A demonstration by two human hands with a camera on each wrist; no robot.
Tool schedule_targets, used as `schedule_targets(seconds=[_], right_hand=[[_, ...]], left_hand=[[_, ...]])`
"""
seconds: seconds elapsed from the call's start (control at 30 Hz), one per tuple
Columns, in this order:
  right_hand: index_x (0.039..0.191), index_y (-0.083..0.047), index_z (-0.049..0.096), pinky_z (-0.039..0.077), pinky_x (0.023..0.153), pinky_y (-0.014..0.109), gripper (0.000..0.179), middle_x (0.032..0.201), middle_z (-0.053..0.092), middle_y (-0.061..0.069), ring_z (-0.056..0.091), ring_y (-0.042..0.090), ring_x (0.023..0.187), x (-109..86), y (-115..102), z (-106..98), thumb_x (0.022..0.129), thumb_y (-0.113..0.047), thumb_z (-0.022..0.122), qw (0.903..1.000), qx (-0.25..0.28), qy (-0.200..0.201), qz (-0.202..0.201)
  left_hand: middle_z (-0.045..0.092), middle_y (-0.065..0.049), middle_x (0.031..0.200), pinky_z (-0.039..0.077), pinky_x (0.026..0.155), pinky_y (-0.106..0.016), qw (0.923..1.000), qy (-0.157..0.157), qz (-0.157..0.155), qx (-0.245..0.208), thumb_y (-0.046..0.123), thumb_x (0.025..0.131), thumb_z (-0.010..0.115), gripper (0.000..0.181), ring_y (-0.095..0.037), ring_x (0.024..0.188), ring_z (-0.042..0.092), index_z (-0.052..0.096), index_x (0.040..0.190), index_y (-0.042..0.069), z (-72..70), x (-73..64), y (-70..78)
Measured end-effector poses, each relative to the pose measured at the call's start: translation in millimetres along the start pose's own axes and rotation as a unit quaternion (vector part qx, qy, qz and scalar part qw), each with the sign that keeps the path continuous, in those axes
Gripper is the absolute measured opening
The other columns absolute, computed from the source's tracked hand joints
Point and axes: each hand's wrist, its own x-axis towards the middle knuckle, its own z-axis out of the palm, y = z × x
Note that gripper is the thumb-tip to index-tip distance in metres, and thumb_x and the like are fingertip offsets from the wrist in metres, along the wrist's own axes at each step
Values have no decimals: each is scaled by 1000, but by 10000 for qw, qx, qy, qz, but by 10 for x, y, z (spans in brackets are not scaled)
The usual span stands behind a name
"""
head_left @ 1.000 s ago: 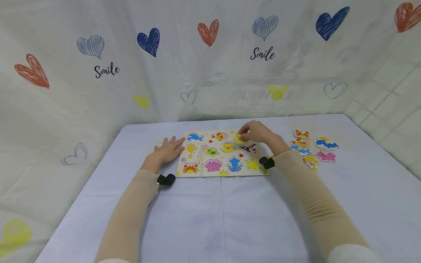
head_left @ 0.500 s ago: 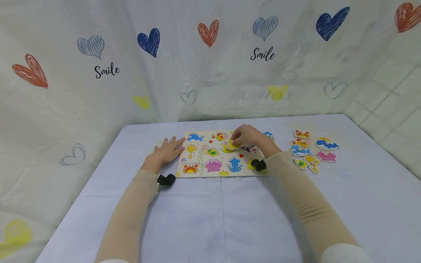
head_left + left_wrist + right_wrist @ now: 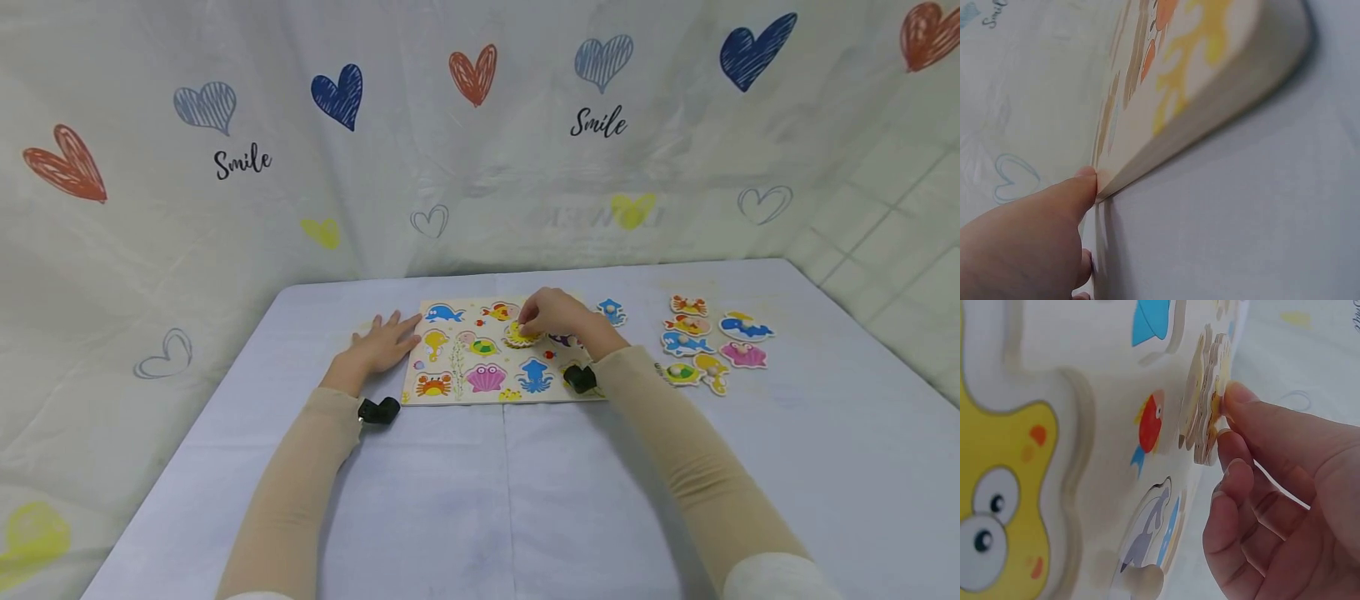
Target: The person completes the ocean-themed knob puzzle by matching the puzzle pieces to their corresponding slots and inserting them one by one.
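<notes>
A pale wooden puzzle board (image 3: 551,396) with sea-animal pictures lies flat on the table. Between thumb and fingers my right hand (image 3: 558,317) pinches a yellow puzzle piece (image 3: 521,337) with a scalloped rim. The piece is over the yellow picture in the board's middle row; the right wrist view shows its layered edge (image 3: 1212,403) close to the board, with a narrow gap on one side. My left hand (image 3: 382,344) rests at the board's left edge, fingers spread; in the left wrist view its thumb (image 3: 1079,190) touches the board's side.
Right of the board lie several loose pieces: crab (image 3: 687,305), fish (image 3: 686,325), turtle (image 3: 681,374), seahorse (image 3: 712,372), whale (image 3: 746,327) and pink shell (image 3: 744,355). A blue squid piece (image 3: 611,312) lies by the board's back right corner. A heart-patterned curtain (image 3: 480,167) hangs behind.
My right hand has carried the yellow piece left and nearer, from the board's back right to its middle row. The squid and turtle pieces came into sight. My left hand stayed still.
</notes>
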Motion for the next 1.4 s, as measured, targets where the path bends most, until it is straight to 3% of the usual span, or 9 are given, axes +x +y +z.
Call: schedule_targets(seconds=[0.37, 1.4], right_hand=[[105, -7, 74, 50, 95, 43, 14, 105, 70, 9, 58, 26, 95, -22, -59, 7, 98, -19, 73, 9997, 186, 15, 168], [102, -8, 75, 48, 86, 36, 13, 101, 70, 7, 57, 24, 92, 10, -101, 53, 98, -20, 72, 9993, -3, -138, 352]], left_hand=[[4, -18, 170, 0, 112, -78, 10000, -20, 26, -11, 51, 110, 35, 63, -50, 152, -6, 20, 166, 28, -5, -2, -3], [5, -20, 170, 0, 113, -77, 10000, 4, 23, -28, 47, 110, 36, 61, -50, 153, -5, 21, 166, 26, -26, -50, 30]])
